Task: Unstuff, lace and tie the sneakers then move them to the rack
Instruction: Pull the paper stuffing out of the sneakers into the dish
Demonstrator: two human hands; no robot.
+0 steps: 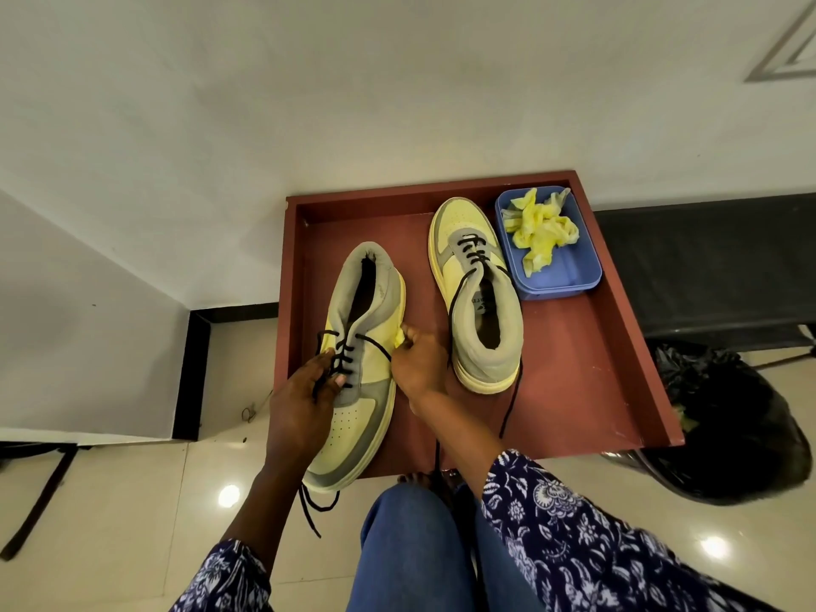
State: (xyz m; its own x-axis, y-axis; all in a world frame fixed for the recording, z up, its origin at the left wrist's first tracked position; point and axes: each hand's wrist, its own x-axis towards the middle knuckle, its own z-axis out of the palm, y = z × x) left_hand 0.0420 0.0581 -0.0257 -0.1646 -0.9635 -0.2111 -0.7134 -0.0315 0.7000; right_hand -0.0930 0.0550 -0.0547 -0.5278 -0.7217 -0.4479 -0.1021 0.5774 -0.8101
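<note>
Tray (618, 346): red-brown and shallow-walled, it carries both sneakers and the tub; the near edge faces the seated person.
Near sneaker (362, 373): yellow and grey, toe toward the person and overhanging the tray's near edge, heel opening away. Four lace rows are crossed; the upper eyelets appear unlaced.
Far sneaker (477, 298): stands on the tray beside the near one, toe away, partly laced, its ends trailing off the near edge.
Blue tub (552, 276): sits in the tray's far right corner and holds the crumpled yellow stuffing paper (538, 231).
Left hand (304, 399): fingers curl over the lace rows and pinch a lace strand, steadying the shoe.
Right hand (417, 364): clenched on the shoe's yellow side edge, where the other strand crosses.
Black lace (344, 355): loose ends hang below the toe.
Step in hand: judged to be lacing the near sneaker.
Method: keep the shoe braced, draw both ends to equal length, tension each row before threading the next eyelet.
</note>
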